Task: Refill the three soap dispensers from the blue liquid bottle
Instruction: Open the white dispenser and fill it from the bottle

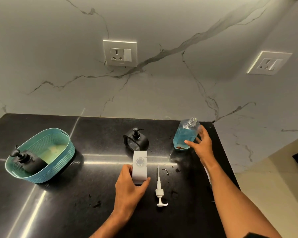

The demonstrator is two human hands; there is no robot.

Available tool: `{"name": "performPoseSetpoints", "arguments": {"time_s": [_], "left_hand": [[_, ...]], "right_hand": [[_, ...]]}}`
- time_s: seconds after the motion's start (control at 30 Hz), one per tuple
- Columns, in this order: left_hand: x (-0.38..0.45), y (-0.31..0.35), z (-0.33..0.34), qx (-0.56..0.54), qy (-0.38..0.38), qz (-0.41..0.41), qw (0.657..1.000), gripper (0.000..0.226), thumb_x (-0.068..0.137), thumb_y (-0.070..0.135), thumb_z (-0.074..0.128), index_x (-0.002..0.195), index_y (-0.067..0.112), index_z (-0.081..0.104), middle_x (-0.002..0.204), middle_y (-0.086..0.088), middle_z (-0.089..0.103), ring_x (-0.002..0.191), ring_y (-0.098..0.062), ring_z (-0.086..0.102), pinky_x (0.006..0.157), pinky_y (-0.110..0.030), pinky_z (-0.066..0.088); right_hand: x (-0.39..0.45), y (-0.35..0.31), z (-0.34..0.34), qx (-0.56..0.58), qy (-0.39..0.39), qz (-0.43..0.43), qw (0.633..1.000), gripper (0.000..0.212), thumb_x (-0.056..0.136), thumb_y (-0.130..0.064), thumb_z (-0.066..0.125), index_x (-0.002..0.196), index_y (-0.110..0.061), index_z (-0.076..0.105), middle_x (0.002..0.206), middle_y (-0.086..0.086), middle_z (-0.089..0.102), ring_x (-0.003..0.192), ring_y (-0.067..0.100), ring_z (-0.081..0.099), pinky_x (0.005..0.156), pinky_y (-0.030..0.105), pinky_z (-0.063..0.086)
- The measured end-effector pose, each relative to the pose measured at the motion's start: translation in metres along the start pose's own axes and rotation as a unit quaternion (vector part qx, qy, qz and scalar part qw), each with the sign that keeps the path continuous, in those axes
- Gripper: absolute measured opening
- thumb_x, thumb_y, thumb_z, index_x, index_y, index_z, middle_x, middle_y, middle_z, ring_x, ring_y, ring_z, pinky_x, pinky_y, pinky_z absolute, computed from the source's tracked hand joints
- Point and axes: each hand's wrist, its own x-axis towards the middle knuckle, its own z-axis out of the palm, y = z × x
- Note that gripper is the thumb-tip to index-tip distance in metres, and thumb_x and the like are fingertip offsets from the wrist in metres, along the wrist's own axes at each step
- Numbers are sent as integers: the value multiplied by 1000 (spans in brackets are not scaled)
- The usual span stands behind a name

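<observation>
White dispenser open, refill not begun.
I gripped white dispenser point(139, 166) w/ left hand point(130, 186); right hand point(200, 143), fingers loose, touched uncapped blue bottle point(185, 134) on surface point(93, 194). Pump point(159, 191) lay out; two black dispensers untouched.

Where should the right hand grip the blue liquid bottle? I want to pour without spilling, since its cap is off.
Around the flat-sided body of the blue liquid bottle, about mid-height, coming from its right, where the right hand already is. The bottle stands upright and the open threaded neck is too narrow to steady a pour.
</observation>
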Motion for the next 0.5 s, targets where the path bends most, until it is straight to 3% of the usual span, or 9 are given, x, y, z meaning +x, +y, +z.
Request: {"name": "performPoseSetpoints", "arguments": {"time_s": [0.2,0.3,0.5], "left_hand": [[5,9,10,0,27,0,1000,56,71,43,93,99,47,44,101,22,62,99,10,60,71,-18,57],[6,12,13,-2,32,3,999,56,72,42,93,99,46,45,101,22,61,102,11,59,74,-14,56],[8,21,19,11,42,16,999,54,72,44,92,98,43,45,100,21,59,100,8,59,74,-21,57]], "right_hand": [[21,6,-6,34,-54,5,998,80,75,11,83,144,-16,53,132,-1,65,124,18,63,98,34,58],[28,10,-8,34,-70,-2,997,71,75,8,84,138,-11,58,128,5,69,120,21,67,97,39,59],[27,18,-9,46,-83,-4,996,61,72,-1,88,127,-9,64,121,7,72,114,23,70,91,41,61]]}}
